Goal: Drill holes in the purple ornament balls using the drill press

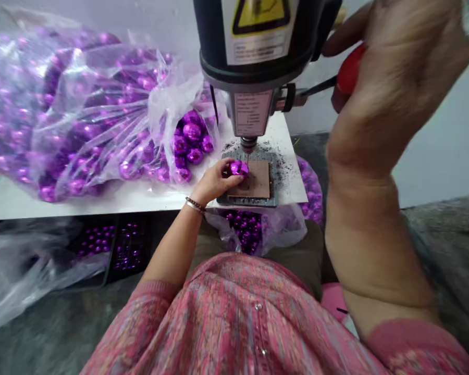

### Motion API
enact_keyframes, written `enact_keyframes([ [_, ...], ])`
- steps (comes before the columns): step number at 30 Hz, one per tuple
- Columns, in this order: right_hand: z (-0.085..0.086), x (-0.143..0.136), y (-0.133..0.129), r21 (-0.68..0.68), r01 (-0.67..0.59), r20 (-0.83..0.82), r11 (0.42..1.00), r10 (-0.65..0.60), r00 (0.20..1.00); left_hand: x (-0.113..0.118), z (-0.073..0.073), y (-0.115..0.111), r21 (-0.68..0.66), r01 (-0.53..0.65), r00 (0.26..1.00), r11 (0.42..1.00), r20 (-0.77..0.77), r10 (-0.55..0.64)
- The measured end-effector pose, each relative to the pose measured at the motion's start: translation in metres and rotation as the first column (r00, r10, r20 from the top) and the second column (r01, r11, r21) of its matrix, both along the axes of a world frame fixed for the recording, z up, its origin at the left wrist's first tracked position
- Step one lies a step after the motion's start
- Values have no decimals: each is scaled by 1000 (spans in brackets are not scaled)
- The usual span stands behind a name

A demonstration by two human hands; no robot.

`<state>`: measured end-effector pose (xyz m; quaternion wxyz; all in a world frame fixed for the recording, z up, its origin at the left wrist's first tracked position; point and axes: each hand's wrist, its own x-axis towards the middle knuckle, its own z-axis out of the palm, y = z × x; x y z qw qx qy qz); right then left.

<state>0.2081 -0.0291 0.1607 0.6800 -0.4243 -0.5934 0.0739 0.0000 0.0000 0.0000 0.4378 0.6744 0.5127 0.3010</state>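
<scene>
Between the thumb and fingers of my left hand [216, 181] is a shiny purple faceted ball [239, 168]. It is held over a brown board [260, 179] on the grey base of a drill press [254, 112]. The thin drill bit [248, 158] points down close beside the ball; whether it touches cannot be made out. High on the right, my right hand [398, 78] is closed around the red knob [350, 69] of the press's feed lever [318, 86]. Part of the knob is hidden by my fingers.
A large clear plastic bag [94, 114] of purple balls lies on the white table [156, 203] at left, its mouth open towards the press. Dark shavings surround the base. Another bag [283, 227] of purple balls sits below the table edge. Dark crates [111, 255] stand lower left.
</scene>
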Motion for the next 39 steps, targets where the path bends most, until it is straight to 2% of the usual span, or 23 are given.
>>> enact_keyframes([
  [4, 0, 0, -7, -24, -23, -12, 999, 23, 1000, 5, 5, 0, 36, -10, 995, 999, -103, 13],
  [7, -1, 1, -7, -18, -17, 10, 1000, 18, 1000, 10, 15, -2, 69, 4, 977, 998, -215, 11],
  [10, 0, 1, -6, -21, -16, 21, 1000, 16, 1000, 17, 25, -2, 117, 44, 944, 992, -330, -3],
  [13, 1, 0, -8, -33, -12, 30, 999, 13, 999, 23, 26, 1, 179, 94, 917, 979, -399, -15],
  [16, 1, -1, -10, -49, -2, 30, 999, 3, 1000, 26, 18, 6, 209, 105, 926, 972, -376, -19],
  [18, -1, 0, -9, -42, 2, 34, 999, 0, 999, 25, 11, 8, 183, 97, 941, 978, -337, -30],
  [23, -11, 4, -2, 74, 16, 91, 997, -22, 996, 24, 3, 7, 147, 64, 969, 987, -245, -26],
  [28, -17, 1, -9, 14, 43, 16, 999, -44, 999, 27, 0, 4, 132, 30, 984, 991, -180, -6],
  [33, -30, 2, -22, -44, 78, 47, 996, -76, 996, 29, -1, 2, 105, 45, 990, 993, -140, -30],
  [39, -50, 7, -29, -19, 90, 113, 996, -87, 990, 30, -2, 0, 69, 54, 991, 996, -130, -44],
])
